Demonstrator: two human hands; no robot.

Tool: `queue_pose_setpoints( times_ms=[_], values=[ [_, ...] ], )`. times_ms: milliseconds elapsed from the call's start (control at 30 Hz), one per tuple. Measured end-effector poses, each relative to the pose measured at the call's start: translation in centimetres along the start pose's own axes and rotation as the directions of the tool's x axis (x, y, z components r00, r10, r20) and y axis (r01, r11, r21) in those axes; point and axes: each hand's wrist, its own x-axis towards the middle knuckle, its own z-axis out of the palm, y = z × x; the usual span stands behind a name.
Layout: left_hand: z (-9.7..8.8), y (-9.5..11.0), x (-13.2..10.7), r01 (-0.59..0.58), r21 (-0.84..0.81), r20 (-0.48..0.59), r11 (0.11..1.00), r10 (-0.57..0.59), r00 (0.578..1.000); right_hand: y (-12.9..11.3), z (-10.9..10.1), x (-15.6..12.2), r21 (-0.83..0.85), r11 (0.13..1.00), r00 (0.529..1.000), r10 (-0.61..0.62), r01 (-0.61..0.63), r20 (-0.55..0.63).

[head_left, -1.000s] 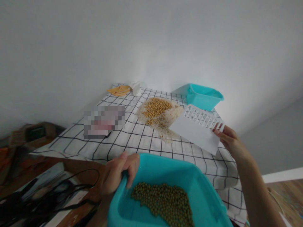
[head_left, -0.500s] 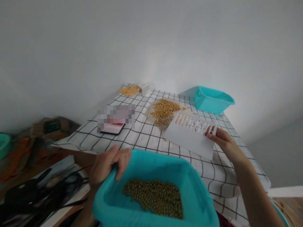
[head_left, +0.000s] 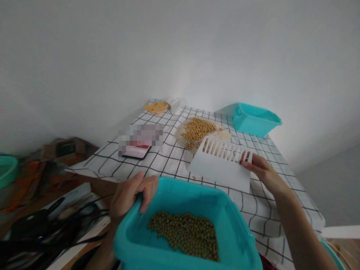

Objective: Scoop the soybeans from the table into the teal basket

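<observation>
This looks like a room in a home: checked tablecloth (head_left: 165, 161), plain pale wall (head_left: 180, 48), jumbled clutter (head_left: 30, 228).

The left hand (head_left: 133, 197) grips the rim of a teal basin (head_left: 194, 189), where small green beans (head_left: 188, 234) lie spread. The right hand (head_left: 258, 168) holds a white slotted plate (head_left: 219, 167) by one corner, in front of yellow beans (head_left: 201, 127) and pale grains (head_left: 180, 134) on the cloth-covered bench (head_left: 165, 159). A second basin (head_left: 249, 123) stands behind, farther right.

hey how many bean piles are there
2: greenish beans in the near turquoise tub the left hand grips, and yellow beans among pale grains on the checked cloth. The far tub hides its floor, so more could lie there.
</observation>
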Motion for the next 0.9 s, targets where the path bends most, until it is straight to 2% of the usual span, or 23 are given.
queue_pose_setpoints(
  times_ms=[233,367,500,633,700,800,867,900],
  values=[
    [-0.1,0.2,0.0,0.002,0.042,0.021,0.999,-0.003,1.000,0.3,1.0,0.5,0.065,0.995,0.983,0.069,-0.080,0.169],
    [-0.1,0.1,0.0,-0.015,0.034,0.001,0.999,0.015,1.000,0.5,0.9,0.4,0.115,0.990,0.984,0.066,-0.086,0.168],
    [-0.2,0.0,0.0,-0.017,0.026,0.036,1.000,0.016,0.999,0.7,0.6,0.1,0.181,0.981,0.993,0.058,-0.076,0.102],
    [0.1,-0.1,-0.1,-0.027,0.023,-0.008,0.999,0.027,1.000,1.0,0.3,0.5,0.175,0.984,0.998,0.034,-0.026,-0.046],
    [0.4,-0.3,-0.2,-0.022,0.029,-0.036,0.999,0.023,0.999,1.2,-0.1,1.2,0.144,0.990,0.988,0.019,0.003,-0.151],
    [0.7,-0.4,-0.2,-0.050,0.014,-0.141,0.999,0.051,0.989,1.2,-0.9,2.7,0.087,0.995,0.956,-0.027,0.055,-0.291],
    [0.8,-0.4,-0.2,-0.023,0.016,-0.074,1.000,0.024,0.997,0.8,-1.3,3.8,0.049,0.995,0.934,-0.069,0.091,-0.350],
    [0.8,-0.4,-0.2,-0.013,0.007,-0.082,1.000,0.013,0.997,0.5,-1.4,4.4,0.036,0.994,0.926,-0.086,0.107,-0.367]
  ],
)
